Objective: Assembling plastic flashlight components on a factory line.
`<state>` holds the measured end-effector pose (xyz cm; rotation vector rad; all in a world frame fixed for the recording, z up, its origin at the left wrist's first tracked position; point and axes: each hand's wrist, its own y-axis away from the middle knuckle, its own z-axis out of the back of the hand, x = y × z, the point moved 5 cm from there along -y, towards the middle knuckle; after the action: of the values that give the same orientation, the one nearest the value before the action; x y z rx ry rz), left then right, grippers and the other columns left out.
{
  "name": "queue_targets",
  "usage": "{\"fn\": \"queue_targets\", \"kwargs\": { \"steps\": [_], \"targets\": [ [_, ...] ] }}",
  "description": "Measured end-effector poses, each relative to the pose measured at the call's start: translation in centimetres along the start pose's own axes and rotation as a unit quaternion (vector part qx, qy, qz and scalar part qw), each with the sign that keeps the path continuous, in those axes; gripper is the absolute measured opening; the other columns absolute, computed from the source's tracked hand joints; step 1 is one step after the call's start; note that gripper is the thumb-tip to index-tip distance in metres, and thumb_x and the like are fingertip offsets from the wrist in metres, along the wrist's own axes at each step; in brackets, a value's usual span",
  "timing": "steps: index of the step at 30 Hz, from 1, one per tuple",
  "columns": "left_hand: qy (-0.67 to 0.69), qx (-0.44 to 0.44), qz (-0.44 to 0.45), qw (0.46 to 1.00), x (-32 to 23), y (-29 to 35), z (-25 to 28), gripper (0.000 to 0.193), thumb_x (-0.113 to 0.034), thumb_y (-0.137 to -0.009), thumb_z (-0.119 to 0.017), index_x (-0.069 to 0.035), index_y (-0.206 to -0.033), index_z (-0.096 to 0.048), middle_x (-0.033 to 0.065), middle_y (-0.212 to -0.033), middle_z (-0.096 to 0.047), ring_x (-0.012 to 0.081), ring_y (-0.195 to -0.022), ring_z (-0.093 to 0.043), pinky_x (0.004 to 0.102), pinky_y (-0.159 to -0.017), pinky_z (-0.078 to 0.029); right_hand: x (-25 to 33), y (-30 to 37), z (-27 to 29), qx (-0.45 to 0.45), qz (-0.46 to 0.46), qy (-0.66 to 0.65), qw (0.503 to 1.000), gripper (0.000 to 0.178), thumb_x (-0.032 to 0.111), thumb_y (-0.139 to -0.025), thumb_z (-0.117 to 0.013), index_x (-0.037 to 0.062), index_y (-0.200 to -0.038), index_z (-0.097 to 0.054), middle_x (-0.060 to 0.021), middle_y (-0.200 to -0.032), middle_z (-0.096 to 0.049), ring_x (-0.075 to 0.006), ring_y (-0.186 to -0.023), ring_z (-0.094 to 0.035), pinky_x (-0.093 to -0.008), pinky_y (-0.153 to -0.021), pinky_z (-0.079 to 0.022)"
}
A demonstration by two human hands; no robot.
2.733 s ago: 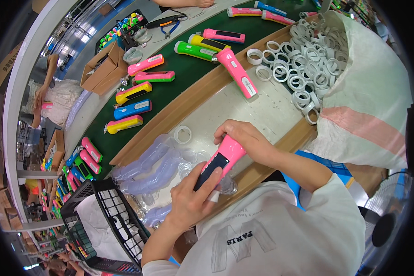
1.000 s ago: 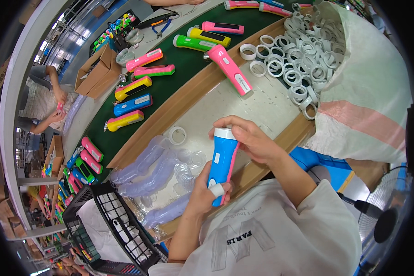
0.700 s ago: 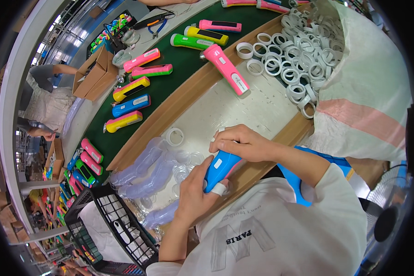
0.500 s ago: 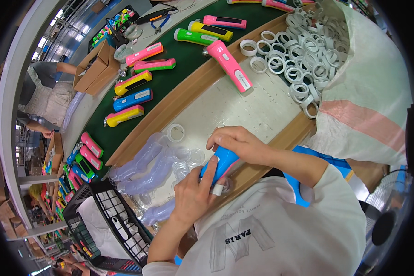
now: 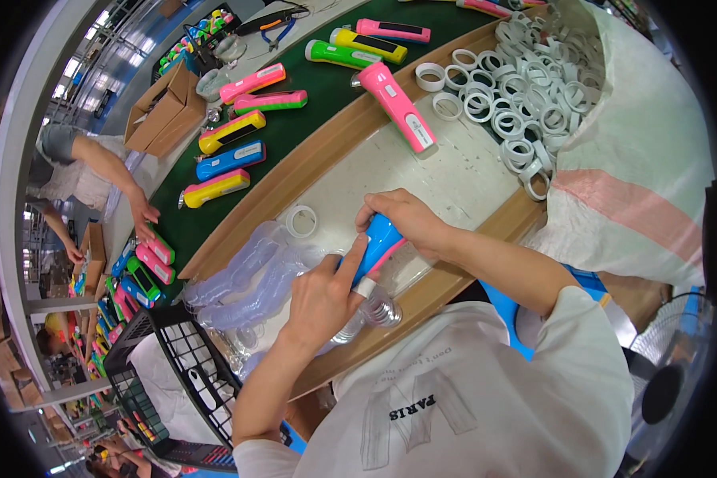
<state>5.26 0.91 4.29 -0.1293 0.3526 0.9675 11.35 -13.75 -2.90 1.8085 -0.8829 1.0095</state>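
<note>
A blue flashlight with a pink underside (image 5: 381, 243) is held between my two hands over the work tray. My left hand (image 5: 320, 299) is wrapped round its lower end, with the index finger lying along the blue side. The fingers of my right hand (image 5: 406, 219) close over its upper end and hide that part. A small white piece (image 5: 365, 287) shows by my left fingers; I cannot tell whether it is a ring or a finger wrap. Clear round lenses (image 5: 382, 311) lie just below my left hand. Beyond my hands, a pink flashlight (image 5: 398, 107) rests across the tray's far edge.
White rings (image 5: 526, 99) spill from a woven sack (image 5: 629, 159) at the right. Several flashlights, including a blue one (image 5: 231, 161), lie on the green belt (image 5: 299, 99). Stacked clear lenses (image 5: 247, 279) and a black basket (image 5: 195, 362) are at left. A co-worker's hand (image 5: 143, 217) touches flashlights there.
My hands and the flashlight have moved slightly up and away from my body. The co-worker's arm has reached in to the flashlights at the left. The belt's flashlights have shifted slightly.
</note>
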Motion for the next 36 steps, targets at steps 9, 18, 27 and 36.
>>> {"fn": "queue_targets", "kwargs": {
  "steps": [9,18,27,36],
  "targets": [
    [0.842,0.024,0.18,0.508,-1.2,2.9,-5.5,0.054,-0.049,-0.095,-0.048,-0.006,-0.127,-0.048,0.0199,-0.097,-0.064,0.0237,-0.06,-0.063,0.0306,-0.048,-0.052,2.2,4.2,-0.9,0.082,0.075,-0.194,0.975,0.051,0.041,-0.099,-0.044,0.0,-0.129,-0.047,-0.0127,-0.121,-0.056,-0.0209,-0.111,-0.055,-0.0367,-0.098,-0.044],
    [0.457,-0.143,0.158,0.864,-0.2,2.6,-4.9,0.055,-0.031,-0.094,-0.059,-0.003,-0.137,-0.039,0.0114,-0.099,-0.058,0.0175,-0.079,-0.062,0.0316,-0.061,-0.053,0.8,3.9,-0.6,-0.052,0.069,-0.154,0.984,0.034,0.038,-0.097,-0.051,0.0086,-0.115,-0.053,-0.0026,-0.105,-0.058,-0.0105,-0.097,-0.054,-0.0288,-0.082,-0.046],
    [0.865,0.062,0.219,0.448,3.1,-0.3,-5.5,0.06,-0.054,-0.094,-0.043,-0.001,-0.123,-0.049,0.0201,-0.101,-0.064,0.0218,-0.064,-0.063,0.031,-0.052,-0.052,5.7,0.9,8.7,-0.245,0.223,0.314,0.89,0.027,0.03,-0.09,-0.06,0.0044,-0.099,-0.06,-0.0146,-0.098,-0.061,-0.0263,-0.088,-0.061,-0.0363,-0.075,-0.05],
    [0.482,-0.212,0.219,0.821,14.4,-13.3,1.3,0.042,-0.035,-0.094,-0.057,-0.002,-0.121,-0.054,0.016,-0.113,-0.061,0.0203,-0.089,-0.061,0.0311,-0.074,-0.051,9.2,-7.8,17.0,-0.356,0.187,0.679,0.615,0.038,0.026,-0.079,-0.069,0.0066,-0.111,-0.061,-0.0199,-0.12,-0.056,-0.0356,-0.115,-0.051,-0.0439,-0.096,-0.043]
  ]
}}
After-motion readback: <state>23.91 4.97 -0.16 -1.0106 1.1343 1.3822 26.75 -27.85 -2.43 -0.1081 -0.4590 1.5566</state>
